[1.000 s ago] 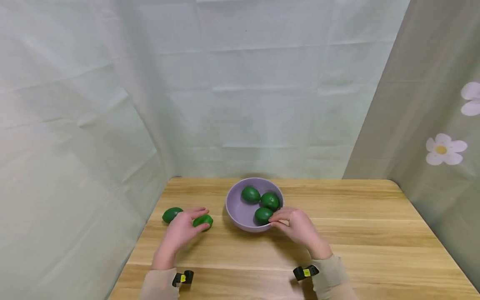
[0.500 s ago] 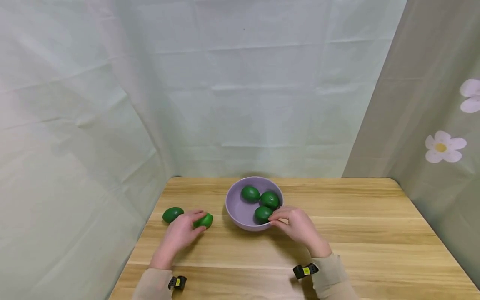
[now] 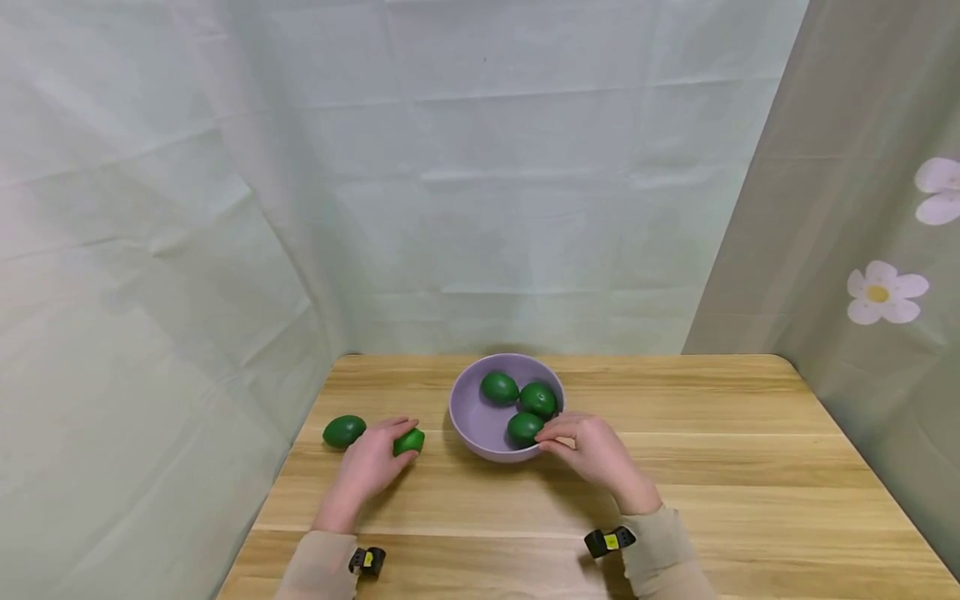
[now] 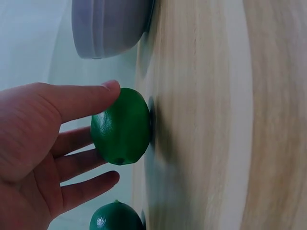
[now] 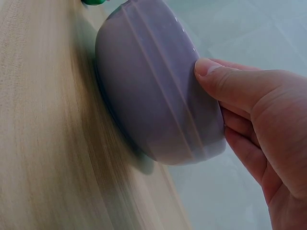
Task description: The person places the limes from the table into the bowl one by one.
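My left hand [image 3: 372,461] is around a green lime [image 4: 122,128] on the table; in the left wrist view the thumb presses its near side and fingers reach behind it. A second lime [image 3: 344,431] lies to the left, just beyond that hand. My right hand [image 3: 591,448] pinches the rim of a purple bowl [image 5: 158,91], thumb outside, fingertips over the edge. Inside the bowl sit three more limes: one at the back [image 3: 499,388], one at the right [image 3: 538,400] and one at the front [image 3: 524,429], close to the right fingertips.
The wooden table [image 3: 720,475] extends to the right of the bowl. Pale cloth [image 3: 525,208] hangs behind and at the left, and a flowered curtain [image 3: 885,292] hangs at the right. Each wrist wears a small black camera.
My left hand has shifted slightly right and its thumb and fingers have come in around the nearer lime. The right hand stays at the bowl's rim; the bowl and its limes have not moved.
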Motion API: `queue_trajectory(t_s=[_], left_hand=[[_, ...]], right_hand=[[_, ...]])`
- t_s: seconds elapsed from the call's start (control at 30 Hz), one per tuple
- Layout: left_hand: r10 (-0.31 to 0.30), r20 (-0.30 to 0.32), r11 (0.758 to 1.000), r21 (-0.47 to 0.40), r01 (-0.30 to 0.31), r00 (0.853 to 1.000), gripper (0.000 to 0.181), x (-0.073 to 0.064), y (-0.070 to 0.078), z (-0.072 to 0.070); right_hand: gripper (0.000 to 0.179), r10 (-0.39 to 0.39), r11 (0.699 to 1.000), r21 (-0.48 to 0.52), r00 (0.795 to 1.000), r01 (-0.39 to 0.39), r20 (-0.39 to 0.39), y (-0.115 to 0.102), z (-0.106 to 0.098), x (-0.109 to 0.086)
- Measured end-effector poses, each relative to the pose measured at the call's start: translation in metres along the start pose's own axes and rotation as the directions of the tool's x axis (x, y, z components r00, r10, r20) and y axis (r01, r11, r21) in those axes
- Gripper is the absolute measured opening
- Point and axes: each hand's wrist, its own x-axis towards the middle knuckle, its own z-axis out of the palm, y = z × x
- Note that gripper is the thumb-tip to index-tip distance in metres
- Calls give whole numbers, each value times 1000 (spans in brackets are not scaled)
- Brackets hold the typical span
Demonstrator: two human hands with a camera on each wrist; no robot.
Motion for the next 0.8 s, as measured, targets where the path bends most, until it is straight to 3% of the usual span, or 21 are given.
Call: queue_trajectory(t_s=[0.8], left_hand=[[-60,-16,997,-45,60,998,49,-1,3,1]], right_hand=[[9,28,1000,5,1000,-28,0,1,0,-2]])
